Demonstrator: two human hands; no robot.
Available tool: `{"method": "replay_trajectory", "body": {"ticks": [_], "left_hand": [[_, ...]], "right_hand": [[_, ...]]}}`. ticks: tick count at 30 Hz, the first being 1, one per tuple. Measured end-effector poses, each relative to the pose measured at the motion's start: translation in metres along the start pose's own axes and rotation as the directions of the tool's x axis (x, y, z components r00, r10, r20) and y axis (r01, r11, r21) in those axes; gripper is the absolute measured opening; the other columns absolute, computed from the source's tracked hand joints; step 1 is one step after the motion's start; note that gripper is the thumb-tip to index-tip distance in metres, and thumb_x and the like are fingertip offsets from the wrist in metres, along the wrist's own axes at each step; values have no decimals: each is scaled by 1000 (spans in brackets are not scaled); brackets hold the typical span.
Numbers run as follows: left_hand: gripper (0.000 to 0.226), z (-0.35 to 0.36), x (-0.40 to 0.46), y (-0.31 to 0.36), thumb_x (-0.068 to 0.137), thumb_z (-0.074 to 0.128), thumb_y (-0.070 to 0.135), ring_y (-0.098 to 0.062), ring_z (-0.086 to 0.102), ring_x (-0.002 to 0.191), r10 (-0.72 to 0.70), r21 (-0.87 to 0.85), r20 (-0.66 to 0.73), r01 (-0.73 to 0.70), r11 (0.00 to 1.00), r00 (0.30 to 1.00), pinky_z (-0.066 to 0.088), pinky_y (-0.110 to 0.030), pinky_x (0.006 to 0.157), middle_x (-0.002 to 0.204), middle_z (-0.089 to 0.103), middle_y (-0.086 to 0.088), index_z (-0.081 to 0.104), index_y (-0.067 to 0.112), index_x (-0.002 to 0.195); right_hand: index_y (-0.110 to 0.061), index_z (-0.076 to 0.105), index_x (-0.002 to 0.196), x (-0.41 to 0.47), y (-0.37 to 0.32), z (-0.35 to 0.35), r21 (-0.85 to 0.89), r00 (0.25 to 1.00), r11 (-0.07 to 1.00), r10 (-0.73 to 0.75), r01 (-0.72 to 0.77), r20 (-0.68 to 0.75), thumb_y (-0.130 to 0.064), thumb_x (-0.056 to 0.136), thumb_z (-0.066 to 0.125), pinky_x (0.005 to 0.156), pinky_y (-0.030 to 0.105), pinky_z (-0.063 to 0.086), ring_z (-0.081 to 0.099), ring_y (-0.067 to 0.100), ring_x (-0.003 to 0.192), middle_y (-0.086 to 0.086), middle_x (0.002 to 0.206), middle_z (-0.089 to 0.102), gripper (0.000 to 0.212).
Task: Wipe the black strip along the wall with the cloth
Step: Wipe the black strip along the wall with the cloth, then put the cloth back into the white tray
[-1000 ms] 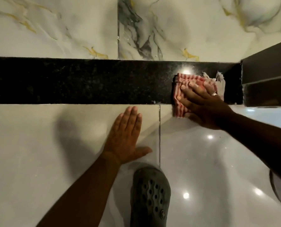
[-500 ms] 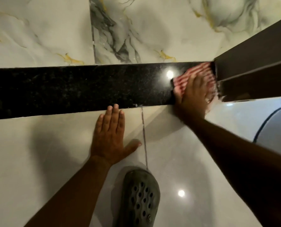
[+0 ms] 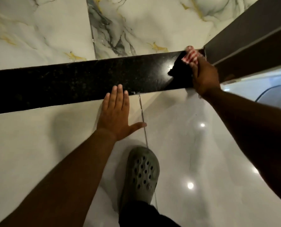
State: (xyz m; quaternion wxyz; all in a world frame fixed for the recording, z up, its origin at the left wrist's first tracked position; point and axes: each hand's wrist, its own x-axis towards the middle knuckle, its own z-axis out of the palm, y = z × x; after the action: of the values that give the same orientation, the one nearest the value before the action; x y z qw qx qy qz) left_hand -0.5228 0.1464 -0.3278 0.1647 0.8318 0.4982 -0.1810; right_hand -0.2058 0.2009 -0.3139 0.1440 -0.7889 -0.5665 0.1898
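Right hand [image 3: 205,76] clamps red-and-white striped cloth [image 3: 190,57] against the glossy black speckled stone strip's [image 3: 87,79] right end; left hand [image 3: 116,112] (fingers spread, holding nothing) lies flat below that strip.

Home interior, I'd say: glossy floor tiles [image 3: 38,153], marble-look wall tiles [image 3: 144,27], black strip [image 3: 70,82] as skirting, my rubber clog [image 3: 141,174] on the floor.

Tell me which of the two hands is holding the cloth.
The right hand, pressing the red-and-white striped cloth on the black strip beside the dark door frame. The left hand lies flat, empty, on the floor tile.
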Motion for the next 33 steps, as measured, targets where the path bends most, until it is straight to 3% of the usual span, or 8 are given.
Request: {"method": "replay_trajectory", "body": {"ticks": [7, 12, 15, 22, 27, 29, 31, 33], "left_hand": [[132, -147, -58, 37, 63, -5, 97, -36, -18, 154, 33, 5, 50, -33, 999, 998, -10, -48, 124, 166, -19, -23, -16, 3, 156], [133, -265, -117, 109, 61, -5, 96, -33, -18, 155, 137, 21, 16, -137, 990, 990, -10, -46, 124, 167, -18, -19, -14, 6, 157], [133, -324, -132, 176, 60, -7, 97, -31, -16, 156, 230, -11, -47, -230, 973, 972, -10, -43, 124, 168, -16, -18, -13, 7, 158], [132, -359, -108, 336, 61, 0, 95, -32, -9, 157, 409, 56, -93, -405, 912, 908, -3, -45, 125, 169, -9, -17, -5, 8, 160], [129, -337, -58, 430, 65, 2, 93, -32, -9, 157, 399, 66, -52, -395, 916, 916, 1, -46, 127, 169, -12, -18, -9, 6, 159], [129, -327, -42, 463, 64, 4, 93, -30, -11, 157, 377, 49, -48, -375, 926, 925, -1, -45, 127, 169, -13, -16, -10, 7, 159], [130, -317, -32, 486, 62, 2, 93, -30, -12, 157, 391, 64, -20, -389, 919, 920, -3, -44, 126, 169, -14, -16, -9, 8, 159], [128, -305, -25, 503, 63, 2, 93, -29, -14, 156, 411, 85, 10, -410, 908, 912, -8, -42, 124, 168, -15, -16, -10, 9, 159]], "right_hand": [[-11, 60, 122, -68, -54, -148, 290, 986, 951, 140, -110, -88, -34, 104, 44, 73, 11, 38, 60, 22, 93, 4, 104, 63, 33], [-14, 61, 120, -138, -73, -293, 410, 969, 896, 227, -168, -99, -35, 104, 45, 75, 22, 48, 69, 25, 93, 6, 104, 70, 31], [-14, 62, 120, -181, -51, -383, 645, 939, 736, 333, -205, -81, -27, 105, 44, 89, 35, 57, 70, 20, 102, 5, 113, 71, 27], [-14, 57, 124, -241, 100, -486, 374, 849, 891, 393, -257, -352, -39, 103, 45, 74, 27, 53, 69, 23, 95, 7, 110, 70, 35], [-38, 56, 123, -238, 218, -493, 214, 899, 961, 246, -176, -363, -36, 103, 41, 91, 30, 52, 62, 6, 105, -16, 125, 64, 25], [-27, 50, 139, -229, 260, -475, -22, 955, 991, 118, -129, -271, -33, 104, 41, 107, 37, 39, 49, 21, 131, 0, 145, 52, 37], [-19, 32, 153, -225, 284, -440, -233, 996, 969, 87, -78, 31, -29, 105, 40, 119, 52, 19, 17, 35, 149, 13, 162, 22, 50], [-27, 10, 156, -229, 294, -401, -309, 939, 950, 152, -51, 310, -40, 104, 31, 120, 58, 3, -8, 35, 150, 10, 164, -8, 58]]}}
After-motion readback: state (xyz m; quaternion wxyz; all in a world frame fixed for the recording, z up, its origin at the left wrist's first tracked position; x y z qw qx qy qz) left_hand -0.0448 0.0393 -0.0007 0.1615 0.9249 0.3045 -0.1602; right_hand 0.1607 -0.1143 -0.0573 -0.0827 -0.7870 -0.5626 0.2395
